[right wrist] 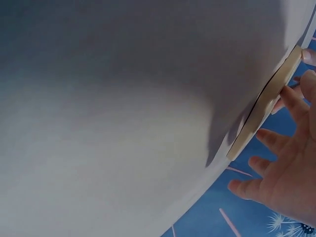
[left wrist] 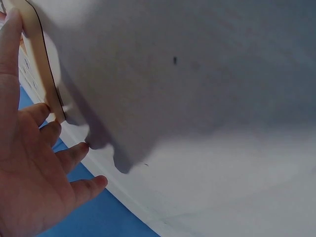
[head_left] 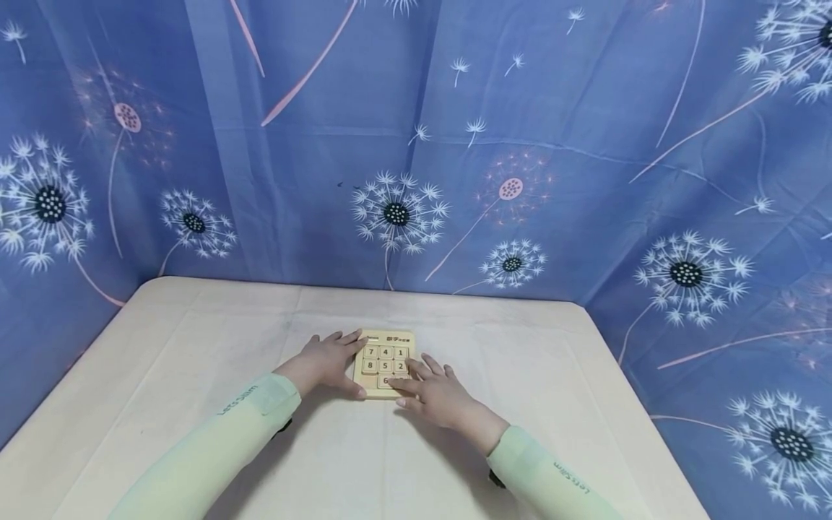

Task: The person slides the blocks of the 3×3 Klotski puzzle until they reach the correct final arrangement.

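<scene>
Number puzzle tray (head_left: 369, 383) lies between loosely straight fingers, the left hand (head_left: 329, 360) touching its left edge, the right hand (head_left: 442, 397) its right side. Inside sit numbered tiles (head_left: 385, 366), 7-4-1, 8-5-2 and 6 legible; beneath is a pale table (head_left: 214, 339).

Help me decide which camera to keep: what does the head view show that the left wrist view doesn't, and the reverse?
Only head: readable numbers on the tiles, both pale green sleeves and the dandelion print.
Only left wrist: the palm side of the left hand.
Both: that hand touching the board, the pale tabletop and blue curtain.
</scene>
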Available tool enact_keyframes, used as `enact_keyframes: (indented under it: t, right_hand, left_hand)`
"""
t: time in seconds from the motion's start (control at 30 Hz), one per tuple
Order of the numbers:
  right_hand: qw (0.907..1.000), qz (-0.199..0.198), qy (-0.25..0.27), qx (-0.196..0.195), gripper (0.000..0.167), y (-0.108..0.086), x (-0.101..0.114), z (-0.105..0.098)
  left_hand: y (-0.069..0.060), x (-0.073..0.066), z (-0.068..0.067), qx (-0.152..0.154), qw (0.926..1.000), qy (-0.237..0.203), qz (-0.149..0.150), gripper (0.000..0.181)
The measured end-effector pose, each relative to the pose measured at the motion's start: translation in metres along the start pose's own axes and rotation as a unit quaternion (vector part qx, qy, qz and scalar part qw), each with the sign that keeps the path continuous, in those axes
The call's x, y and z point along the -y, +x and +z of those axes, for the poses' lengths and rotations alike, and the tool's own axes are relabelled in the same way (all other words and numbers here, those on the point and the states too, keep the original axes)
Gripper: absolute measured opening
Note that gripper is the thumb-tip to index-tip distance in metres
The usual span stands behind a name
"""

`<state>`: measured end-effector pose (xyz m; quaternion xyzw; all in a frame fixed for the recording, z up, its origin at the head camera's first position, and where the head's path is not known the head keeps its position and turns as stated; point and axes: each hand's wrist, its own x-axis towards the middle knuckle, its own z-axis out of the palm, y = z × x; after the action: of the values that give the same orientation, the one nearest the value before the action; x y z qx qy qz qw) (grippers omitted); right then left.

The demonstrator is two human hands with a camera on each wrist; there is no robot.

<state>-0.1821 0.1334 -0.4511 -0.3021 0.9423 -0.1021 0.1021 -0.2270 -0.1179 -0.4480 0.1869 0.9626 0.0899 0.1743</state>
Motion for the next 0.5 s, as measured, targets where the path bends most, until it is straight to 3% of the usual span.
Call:
enact_keyframes:
  t: [0.5]
  right_hand:
    - [1.0000, -0.006, 0.002, -0.003, 0.045, -0.0008, -0.0010, 0.0021]
  left_hand:
    - [-0.0002, -0.0004, 0.0007, 0.003, 1.0000, 0.000, -0.004, 0.111]
